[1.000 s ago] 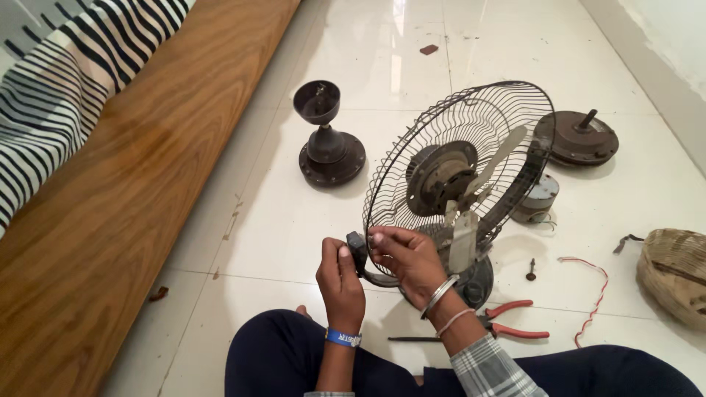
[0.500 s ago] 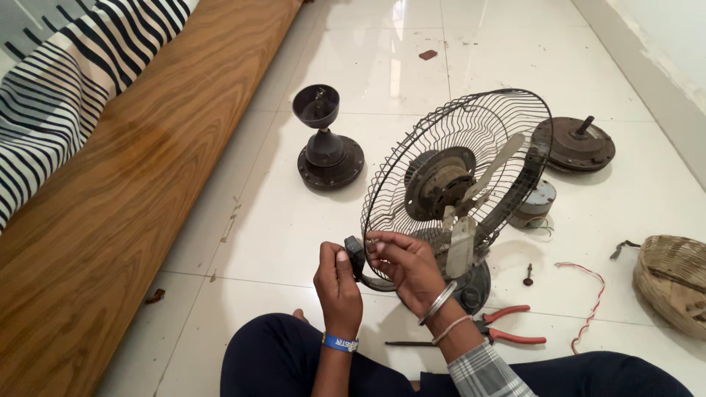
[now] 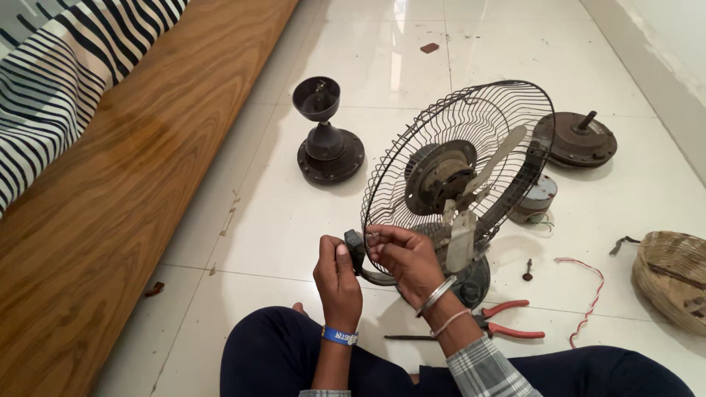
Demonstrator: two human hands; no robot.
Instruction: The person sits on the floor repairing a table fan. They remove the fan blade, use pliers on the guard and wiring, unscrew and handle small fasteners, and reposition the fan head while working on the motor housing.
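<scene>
Wire-thin, springy fan guard (image 3: 471,147), upright on white tiled floor (image 3: 279,213): light yet snag-prone, best gripped at lower rim, where left hand (image 3: 338,276) pinches small black part (image 3: 356,250), right hand (image 3: 404,257) closed on rim.

I note a dark fan base (image 3: 328,140) and a round motor housing (image 3: 576,140) on the tiled floor (image 3: 382,66), red-handled pliers (image 3: 507,321), woven basket (image 3: 673,276) at its right edge, striped cloth (image 3: 66,66) at its upper-left corner.

A table fan (image 3: 460,184) stands upright on the white floor, tilted slightly — its dark wire guard bare, grey motor hub at the centre. A small black part (image 3: 356,250) sits at the guard's lower left rim.
</scene>
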